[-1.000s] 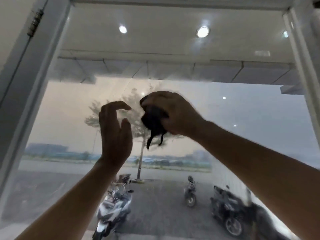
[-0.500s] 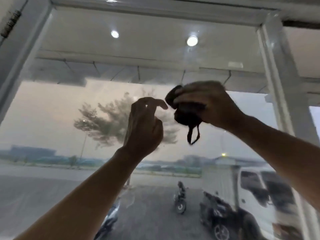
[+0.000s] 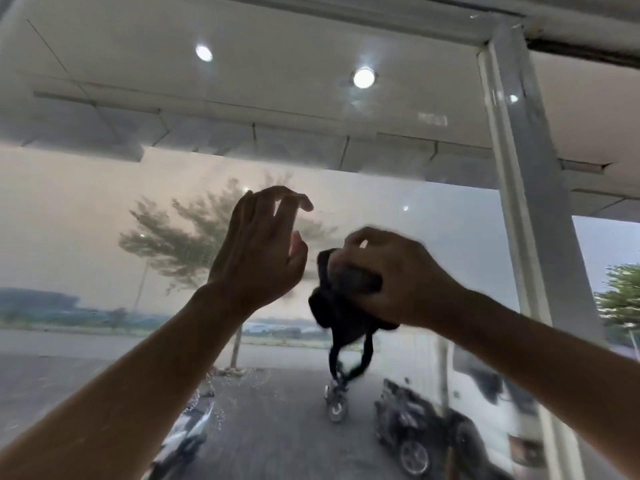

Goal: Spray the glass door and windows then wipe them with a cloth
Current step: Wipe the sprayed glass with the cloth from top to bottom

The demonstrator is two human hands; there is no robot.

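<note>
A large glass pane [image 3: 104,209] fills the view, with fine droplets low in the middle. My right hand [image 3: 398,278] grips a bunched dark cloth [image 3: 343,306] against the glass, and a loop of the cloth hangs below it. My left hand [image 3: 263,251] is raised just left of the cloth, holding nothing, its fingers loosely bent forward towards the pane. No spray bottle is in view.
A white frame post [image 3: 530,216] bounds the pane on the right, with a narrow glass panel [image 3: 609,271] beyond it. The top frame [image 3: 381,12] runs overhead. Outside stand parked motorbikes [image 3: 408,427], a white truck [image 3: 485,393] and a tree [image 3: 187,244].
My right hand has brought the cloth down and right across the glass. My left hand has opened from a pinch-like curl and now sits higher than the cloth. The view has shifted right.
</note>
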